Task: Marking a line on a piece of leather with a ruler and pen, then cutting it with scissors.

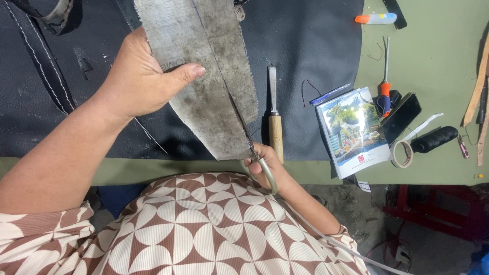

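a green counter (438, 61) runs across the view, and most of its left part is covered by a big sheet of black leather (305, 40) with white stitch lines near its left edge. over that sheet, lifted off the surface, hangs a long strip of grey, stained material (204, 66), woven-looking on the side that shows.

the left hand (137, 76) grips the strip from its left edge, thumb pressed across the face and the fingers curled behind it, holding it taut and tilted. the right hand (262, 163) is closed through the loops of a pair of scissors (247, 135), whose blades point up the strip along a thin marked line.

as for progress, the cut looks well under way but not finished: the strip seems split from its lower edge up to about where the blade tips reach, near the middle, while the upper stretch along the line reads as one piece. exactly where the split ends is hard to tell, since the blades lie over it.

just beside the strip, on the black leather, lies a chisel with a wooden handle (275, 122). further right on the counter are a glossy booklet (351, 132) with a blue pen (330, 94) at its top edge, an orange-handled awl (385, 76), a spool of black thread (435, 138), a roll of pale tape (402, 153), and a white and orange marker (376, 19) near the far edge.
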